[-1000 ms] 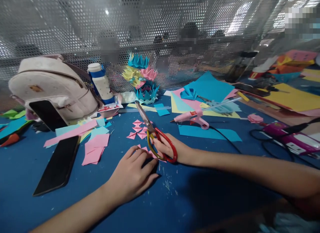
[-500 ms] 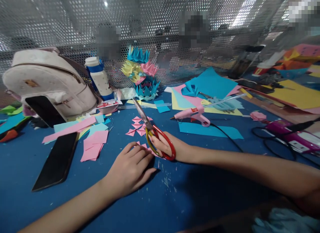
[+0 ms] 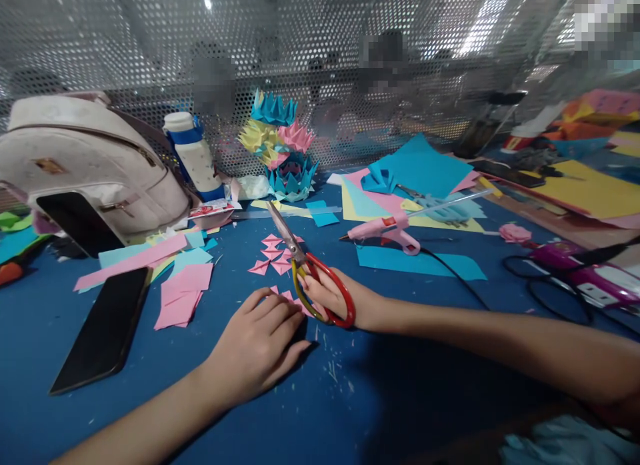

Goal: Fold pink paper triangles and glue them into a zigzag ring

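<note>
My right hand (image 3: 336, 297) grips red and yellow scissors (image 3: 310, 272) through the handle loops, with the blades shut and pointing up and away to the left. My left hand (image 3: 257, 345) lies on the blue table (image 3: 150, 412), fingers together, pressing on small pink paper pieces (image 3: 293, 297) that mostly hide beneath it. Just beyond the scissors lie several small folded pink paper shapes (image 3: 273, 255).
A black phone (image 3: 103, 328) and pink paper scraps (image 3: 183, 295) lie at left. A white backpack (image 3: 85, 165), a bottle (image 3: 193, 155) and a stacked paper flower model (image 3: 280, 148) stand along the mesh wall. A pink glue gun (image 3: 387, 228), coloured sheets (image 3: 420, 175) and cables (image 3: 550, 285) are at right.
Both hands stay almost where they were, holding the same grip. The camera has shifted slightly, so the scene sits a little further left.
</note>
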`<move>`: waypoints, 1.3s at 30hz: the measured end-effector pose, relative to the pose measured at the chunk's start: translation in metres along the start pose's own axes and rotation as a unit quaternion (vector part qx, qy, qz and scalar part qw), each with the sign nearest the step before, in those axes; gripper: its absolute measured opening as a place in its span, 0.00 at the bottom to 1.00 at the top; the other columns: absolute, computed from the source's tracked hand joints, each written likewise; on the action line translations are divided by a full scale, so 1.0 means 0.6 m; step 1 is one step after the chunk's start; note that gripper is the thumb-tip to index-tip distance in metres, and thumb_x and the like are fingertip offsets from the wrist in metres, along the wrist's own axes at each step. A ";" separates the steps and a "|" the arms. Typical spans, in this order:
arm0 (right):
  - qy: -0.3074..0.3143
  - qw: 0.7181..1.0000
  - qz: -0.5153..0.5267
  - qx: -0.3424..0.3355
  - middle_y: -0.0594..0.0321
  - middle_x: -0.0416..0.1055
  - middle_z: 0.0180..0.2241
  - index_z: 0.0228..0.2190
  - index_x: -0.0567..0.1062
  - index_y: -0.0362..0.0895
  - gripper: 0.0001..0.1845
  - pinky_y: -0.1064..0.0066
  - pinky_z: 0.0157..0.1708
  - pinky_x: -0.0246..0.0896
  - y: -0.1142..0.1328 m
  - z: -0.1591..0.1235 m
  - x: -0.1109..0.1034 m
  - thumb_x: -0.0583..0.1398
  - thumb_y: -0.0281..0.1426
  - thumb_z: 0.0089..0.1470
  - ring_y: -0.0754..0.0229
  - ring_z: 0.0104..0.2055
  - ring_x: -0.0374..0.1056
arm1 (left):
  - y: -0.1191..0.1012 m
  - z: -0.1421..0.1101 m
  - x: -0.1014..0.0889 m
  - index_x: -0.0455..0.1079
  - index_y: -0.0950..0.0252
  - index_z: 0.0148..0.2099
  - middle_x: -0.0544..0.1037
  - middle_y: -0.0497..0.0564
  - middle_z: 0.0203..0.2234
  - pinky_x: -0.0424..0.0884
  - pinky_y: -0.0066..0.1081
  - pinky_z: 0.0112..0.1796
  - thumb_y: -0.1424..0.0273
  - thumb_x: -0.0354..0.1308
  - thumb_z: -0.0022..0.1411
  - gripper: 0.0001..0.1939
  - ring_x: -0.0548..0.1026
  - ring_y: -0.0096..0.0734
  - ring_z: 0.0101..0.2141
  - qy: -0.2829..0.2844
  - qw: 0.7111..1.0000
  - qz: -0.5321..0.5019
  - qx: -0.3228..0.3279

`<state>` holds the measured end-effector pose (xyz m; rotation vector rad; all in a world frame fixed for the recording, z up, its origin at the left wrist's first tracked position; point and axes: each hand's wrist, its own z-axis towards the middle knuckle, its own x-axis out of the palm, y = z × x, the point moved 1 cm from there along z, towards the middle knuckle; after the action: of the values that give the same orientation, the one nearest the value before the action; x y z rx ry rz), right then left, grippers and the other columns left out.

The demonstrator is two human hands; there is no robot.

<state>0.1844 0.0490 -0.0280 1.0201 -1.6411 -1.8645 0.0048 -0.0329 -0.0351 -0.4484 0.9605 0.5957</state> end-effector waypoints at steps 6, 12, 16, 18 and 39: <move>-0.023 0.984 -0.137 0.108 0.66 0.66 0.22 0.33 0.65 0.44 0.17 0.73 0.22 0.53 -0.020 0.005 0.007 0.50 0.43 0.66 0.64 0.22 0.60 | 0.003 0.002 0.000 0.73 0.70 0.47 0.81 0.57 0.37 0.70 0.46 0.47 0.68 0.49 0.73 0.14 0.77 0.41 0.39 -0.006 1.000 0.000 -0.002; 0.008 0.999 -0.033 0.033 0.67 0.64 0.23 0.32 0.64 0.44 0.20 0.72 0.26 0.59 -0.017 0.006 0.001 0.50 0.47 0.66 0.64 0.25 0.60 | 0.010 0.004 -0.006 0.73 0.68 0.48 0.82 0.54 0.40 0.67 0.43 0.49 0.71 0.49 0.73 0.12 0.77 0.40 0.41 -0.013 1.000 -0.019 0.006; 0.003 0.998 0.059 -0.009 0.69 0.61 0.26 0.35 0.63 0.45 0.22 0.72 0.28 0.59 -0.009 0.004 0.001 0.54 0.51 0.62 0.66 0.27 0.57 | 0.011 0.005 -0.013 0.73 0.66 0.45 0.82 0.53 0.41 0.63 0.44 0.52 0.71 0.50 0.71 0.10 0.76 0.39 0.42 -0.002 1.000 -0.024 0.012; 0.004 0.997 0.080 -0.003 0.70 0.60 0.26 0.34 0.62 0.45 0.22 0.73 0.26 0.58 -0.009 0.004 0.004 0.53 0.52 0.62 0.67 0.25 0.55 | 0.011 0.005 -0.015 0.72 0.66 0.42 0.82 0.53 0.41 0.62 0.45 0.52 0.71 0.50 0.71 0.09 0.76 0.39 0.41 0.001 1.000 -0.023 0.011; 0.110 0.980 -0.165 -0.025 0.66 0.67 0.27 0.31 0.65 0.44 0.10 0.72 0.28 0.55 0.029 0.046 0.005 0.52 0.34 0.64 0.64 0.27 0.56 | 0.039 -0.005 -0.036 0.70 0.65 0.34 0.81 0.50 0.29 0.65 0.41 0.43 0.76 0.49 0.68 0.10 0.74 0.35 0.33 -0.077 0.996 0.010 0.047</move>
<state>0.1588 0.0609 -0.0112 1.4922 -1.3544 -1.9008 -0.0217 -0.0230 -0.0206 -0.3058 0.8427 0.5918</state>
